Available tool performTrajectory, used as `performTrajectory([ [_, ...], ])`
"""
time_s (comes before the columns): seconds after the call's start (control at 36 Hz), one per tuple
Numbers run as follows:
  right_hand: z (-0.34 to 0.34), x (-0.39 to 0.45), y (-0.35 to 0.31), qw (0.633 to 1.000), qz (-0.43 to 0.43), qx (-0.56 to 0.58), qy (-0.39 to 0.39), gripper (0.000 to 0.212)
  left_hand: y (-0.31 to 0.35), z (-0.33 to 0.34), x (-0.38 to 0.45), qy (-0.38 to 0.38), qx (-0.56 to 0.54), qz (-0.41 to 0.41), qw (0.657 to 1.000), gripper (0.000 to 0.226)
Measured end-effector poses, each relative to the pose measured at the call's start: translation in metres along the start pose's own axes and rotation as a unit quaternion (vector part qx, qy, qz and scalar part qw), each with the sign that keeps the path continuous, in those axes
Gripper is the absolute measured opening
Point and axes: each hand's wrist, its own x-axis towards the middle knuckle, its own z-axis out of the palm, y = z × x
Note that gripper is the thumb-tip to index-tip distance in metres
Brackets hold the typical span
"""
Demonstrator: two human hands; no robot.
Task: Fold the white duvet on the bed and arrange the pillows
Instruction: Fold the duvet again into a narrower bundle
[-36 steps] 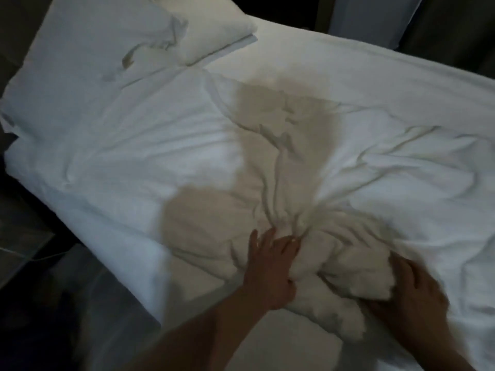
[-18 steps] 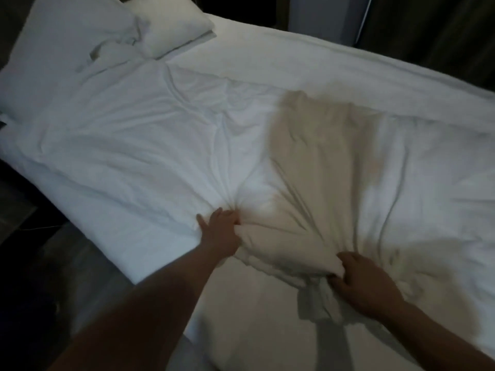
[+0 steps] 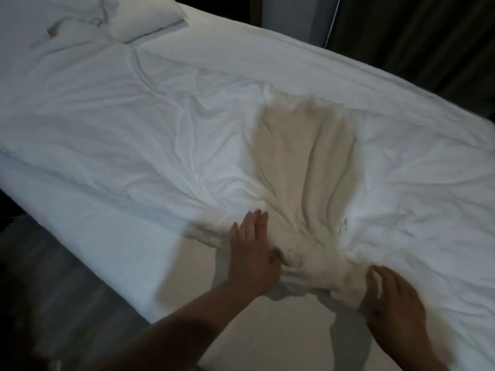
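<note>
Fabric bunched at the near edge of the bed (image 3: 112, 236) explains the whole arrangement in the head view: the white duvet (image 3: 187, 135) lies spread and wrinkled across the mattress, and its creases all run like spokes toward one gathered wad between the two hands, which suggests the cover is being drawn in there to start a fold. The left hand (image 3: 253, 253) lies against the left flank of that wad with fingers stretched forward and flat on the cloth, the thumb tucked toward the bunch; it reads as pressing and steadying, not clutching. The right hand (image 3: 393, 303) sits at the wad's right end, its fingers curled with folds of cloth showing between them, so it probably has a pinch of the duvet, though motion blur there leaves this uncertain. The gathered part therefore sits directly between the hands, touching both, while the bulk of the duvet stretches away from them up the bed and to the right.

At the head of the bed, well apart from the hands, two pillows rest: a plump pillow (image 3: 144, 17) lying flat and a rumpled pillow (image 3: 40, 25) to its left, neither yet arranged. A dark curtain (image 3: 428, 41) hangs beyond the far side.
</note>
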Motion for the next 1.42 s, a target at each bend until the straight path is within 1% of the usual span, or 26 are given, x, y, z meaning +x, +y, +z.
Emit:
performTrajectory([
  [0.06, -0.008, -0.001, 0.027, 0.997, 0.034, -0.034, -0.059, 0.092, 0.035, 0.007, -0.008, -0.001, 0.0, 0.067, 0.998, 0.085],
  [0.11, -0.017, -0.003, 0.044, 0.988, 0.077, -0.05, -0.121, 0.107, 0.062, 0.022, -0.018, -0.051, 0.053, 0.129, 0.989, 0.082],
  [0.19, -0.017, -0.007, 0.065, 0.979, 0.035, -0.113, -0.165, 0.118, 0.091, 0.053, -0.037, -0.113, 0.104, 0.129, 0.98, 0.088],
  [0.22, -0.013, -0.009, 0.075, 0.979, 0.011, -0.122, -0.161, 0.114, 0.099, 0.062, -0.042, -0.12, 0.113, 0.105, 0.981, 0.091],
  [0.25, -0.01, -0.011, 0.086, 0.98, -0.015, -0.125, -0.153, 0.1, 0.108, 0.068, -0.045, -0.121, 0.124, 0.08, 0.982, 0.093],
  [0.31, -0.013, -0.015, 0.104, 0.981, -0.051, -0.125, -0.141, 0.062, 0.122, 0.08, -0.051, -0.111, 0.149, 0.04, 0.982, 0.093],
  [0.33, -0.015, -0.017, 0.115, 0.983, -0.055, -0.113, -0.134, 0.051, 0.13, 0.083, -0.054, -0.108, 0.165, 0.024, 0.98, 0.092],
  [0.39, -0.024, -0.02, 0.137, 0.991, -0.069, -0.066, -0.097, 0.04, 0.148, 0.085, -0.059, -0.103, 0.202, -0.007, 0.974, 0.09],
  [0.47, -0.052, -0.031, 0.173, 0.992, -0.078, 0.003, -0.099, 0.056, 0.178, 0.081, -0.067, -0.122, 0.227, -0.042, 0.965, 0.085],
  [0.56, -0.094, -0.048, 0.212, 0.992, -0.06, 0.015, -0.106, 0.07, 0.211, 0.079, -0.084, -0.135, 0.225, -0.02, 0.965, 0.082],
  [0.64, -0.133, -0.07, 0.237, 0.989, -0.043, 0.004, -0.139, 0.054, 0.239, 0.089, -0.104, -0.17, 0.165, -0.008, 0.971, 0.083],
  [0.69, -0.14, -0.08, 0.248, 0.983, -0.044, -0.023, -0.178, 0.054, 0.254, 0.101, -0.111, -0.19, 0.134, -0.025, 0.972, 0.081],
  [0.75, -0.134, -0.084, 0.248, 0.975, -0.019, -0.026, -0.218, 0.058, 0.261, 0.117, -0.116, -0.203, 0.115, -0.04, 0.972, 0.076],
  [0.81, -0.118, -0.086, 0.247, 0.974, -0.01, -0.007, -0.226, 0.051, 0.265, 0.136, -0.12, -0.232, 0.093, -0.042, 0.967, 0.075],
  [0.86, -0.096, -0.087, 0.249, 0.972, -0.004, -0.001, -0.237, 0.049, 0.268, 0.154, -0.125, -0.264, 0.077, -0.047, 0.96, 0.081],
  [0.89, -0.084, -0.087, 0.253, 0.968, -0.002, -0.001, -0.251, 0.054, 0.269, 0.162, -0.128, -0.274, 0.071, -0.048, 0.958, 0.084],
  [0.97, -0.06, -0.097, 0.268, 0.965, 0.009, 0.032, -0.26, 0.071, 0.269, 0.178, -0.137, -0.27, 0.05, -0.049, 0.96, 0.094],
  [1.08, -0.053, -0.114, 0.297, 0.979, 0.046, 0.112, -0.167, 0.06, 0.276, 0.189, -0.158, -0.237, -0.067, -0.068, 0.967, 0.095],
  [1.11, -0.053, -0.114, 0.304, 0.981, 0.055, 0.117, -0.147, 0.056, 0.281, 0.191, -0.166, -0.201, -0.101, -0.088, 0.97, 0.092],
  [1.17, -0.058, -0.105, 0.314, 0.984, 0.06, 0.123, -0.117, 0.054, 0.299, 0.197, -0.183, -0.072, -0.148, -0.153, 0.974, 0.085],
  [1.22, -0.063, -0.089, 0.321, 0.981, 0.076, 0.142, -0.11, 0.057, 0.318, 0.21, -0.197, 0.021, -0.194, -0.274, 0.942, 0.077],
  [1.25, -0.065, -0.08, 0.325, 0.979, 0.081, 0.152, -0.106, 0.058, 0.328, 0.216, -0.2, 0.02, -0.234, -0.349, 0.907, 0.076],
  [1.31, -0.068, -0.059, 0.331, 0.972, 0.09, 0.184, -0.116, 0.056, 0.349, 0.225, -0.202, -0.039, -0.329, -0.458, 0.825, 0.073],
  [1.33, -0.067, -0.049, 0.334, 0.967, 0.088, 0.193, -0.139, 0.05, 0.361, 0.23, -0.2, -0.071, -0.367, -0.471, 0.799, 0.065],
  [1.39, -0.061, -0.034, 0.343, 0.958, 0.078, 0.186, -0.203, 0.04, 0.387, 0.24, -0.195, -0.097, -0.408, -0.444, 0.792, 0.042],
  [1.42, -0.057, -0.03, 0.347, 0.955, 0.07, 0.171, -0.233, 0.035, 0.399, 0.247, -0.191, -0.091, -0.43, -0.441, 0.783, 0.041],
])
